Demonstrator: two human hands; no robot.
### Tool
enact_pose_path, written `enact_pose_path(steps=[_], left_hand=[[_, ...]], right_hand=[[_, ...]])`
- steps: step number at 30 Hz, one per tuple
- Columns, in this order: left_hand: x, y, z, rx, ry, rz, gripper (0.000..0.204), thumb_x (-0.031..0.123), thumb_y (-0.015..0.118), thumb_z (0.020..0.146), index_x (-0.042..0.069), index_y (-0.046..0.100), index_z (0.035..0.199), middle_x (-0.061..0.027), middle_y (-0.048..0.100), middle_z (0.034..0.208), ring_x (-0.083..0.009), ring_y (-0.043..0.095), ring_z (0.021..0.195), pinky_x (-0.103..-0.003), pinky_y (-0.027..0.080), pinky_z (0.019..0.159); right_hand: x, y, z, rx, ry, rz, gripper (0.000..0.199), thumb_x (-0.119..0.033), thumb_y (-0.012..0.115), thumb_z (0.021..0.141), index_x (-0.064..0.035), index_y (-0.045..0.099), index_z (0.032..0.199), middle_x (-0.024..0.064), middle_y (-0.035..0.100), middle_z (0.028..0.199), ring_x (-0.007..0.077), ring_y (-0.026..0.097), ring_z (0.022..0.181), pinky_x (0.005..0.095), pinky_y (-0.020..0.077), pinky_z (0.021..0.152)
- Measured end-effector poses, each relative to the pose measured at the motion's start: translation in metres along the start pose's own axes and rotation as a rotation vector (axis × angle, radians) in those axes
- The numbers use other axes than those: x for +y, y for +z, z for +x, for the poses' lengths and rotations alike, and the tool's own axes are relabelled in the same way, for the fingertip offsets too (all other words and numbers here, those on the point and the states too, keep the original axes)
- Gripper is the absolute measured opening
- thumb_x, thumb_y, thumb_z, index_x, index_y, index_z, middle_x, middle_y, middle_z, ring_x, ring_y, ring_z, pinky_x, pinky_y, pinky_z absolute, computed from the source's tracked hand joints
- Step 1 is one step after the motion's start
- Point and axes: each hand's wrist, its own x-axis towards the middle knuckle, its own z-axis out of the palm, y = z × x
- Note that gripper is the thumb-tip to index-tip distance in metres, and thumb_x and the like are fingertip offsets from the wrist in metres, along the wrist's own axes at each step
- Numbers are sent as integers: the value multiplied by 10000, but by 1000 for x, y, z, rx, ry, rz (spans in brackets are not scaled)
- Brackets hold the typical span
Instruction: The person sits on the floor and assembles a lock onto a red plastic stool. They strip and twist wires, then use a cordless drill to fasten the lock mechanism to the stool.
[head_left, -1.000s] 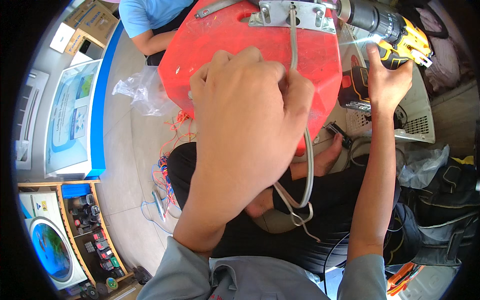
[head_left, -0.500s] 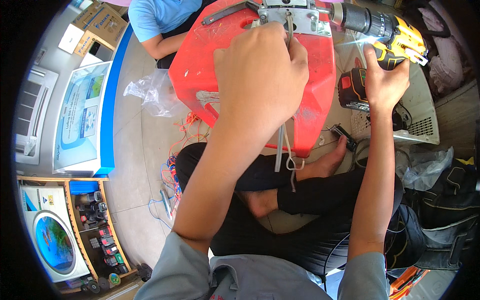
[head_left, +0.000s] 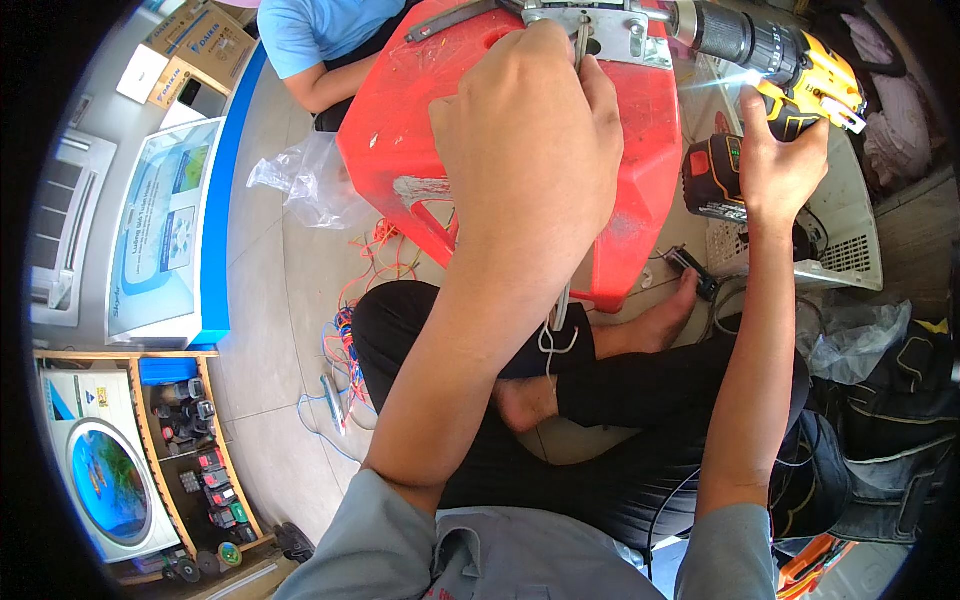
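My left hand point(head_left: 540, 150) is closed around a light grey cable point(head_left: 583, 42), right in front of a metal plate device point(head_left: 622, 38) on a red plastic stool point(head_left: 640, 150). The cable's upper end runs to a hole in the plate. Below my wrist, its loose pale ends point(head_left: 560, 340) hang over my leg, while my palm hides the middle. My right hand point(head_left: 785, 165) grips a yellow and black cordless drill point(head_left: 800, 75), whose lamp is lit. The drill's chuck point(head_left: 712, 30) meets a shaft on the device's right side.
A seated person in a light blue shirt point(head_left: 325, 40) is beyond the stool's left side. Clear plastic bag point(head_left: 310, 180) and tangled coloured wires point(head_left: 345, 350) lie on the floor. A white crate point(head_left: 850, 250) stands at right, near a black tool bag point(head_left: 890, 430). Shelves with tools point(head_left: 205, 450) stand left.
My left hand has moved slightly up and closer to the device. The hanging cable ends have risen and shifted left. My right hand and the drill have moved slightly right.
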Motion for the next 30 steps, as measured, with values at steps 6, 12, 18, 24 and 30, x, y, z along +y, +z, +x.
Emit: enact_pose_path(steps=[6, 12, 18, 24, 30], left_hand=[[-18, -2, 5, -77, 60, -47, 210, 160, 622, 900, -4, 606, 770, -172, 658, 758, -382, 652, 756, -515, 448, 670], [-28, -9, 9, -218, 114, -55, 241, 167, 654, 924, -56, 643, 832, -189, 610, 620, -261, 590, 527, -377, 436, 548], [-23, 1, 8, -79, 105, -175, 262, 157, 638, 931, -57, 609, 784, -161, 545, 580, -260, 492, 489, -405, 383, 525], [-26, -1, 6, -155, 140, -104, 285, 178, 617, 946, -50, 601, 775, -168, 522, 579, -280, 474, 503, -410, 380, 538], [-27, 2, 15, -337, 36, -71, 252, 171, 588, 908, -14, 613, 738, -205, 636, 711, -403, 654, 751, -519, 511, 669]], right_hand=[[-1, -1, 0, -22, 6, -55, 611, -438, 836, 737, 51, 645, 1049, 198, 746, 983, 336, 736, 936, 415, 550, 882], [1, 1, 0, 4, -24, -32, 613, -435, 847, 724, 56, 648, 1032, 195, 746, 969, 327, 738, 906, 410, 550, 873], [1, 0, -1, -21, 3, -31, 584, -375, 855, 735, 44, 654, 1089, 174, 745, 1022, 282, 728, 946, 392, 532, 897], [2, 0, 0, -22, -15, -23, 565, -370, 854, 742, 39, 655, 1077, 163, 746, 1000, 267, 724, 928, 382, 533, 885], [4, 2, 2, 8, -41, 9, 572, -407, 858, 715, 48, 651, 992, 163, 749, 924, 294, 733, 855, 383, 549, 851]])
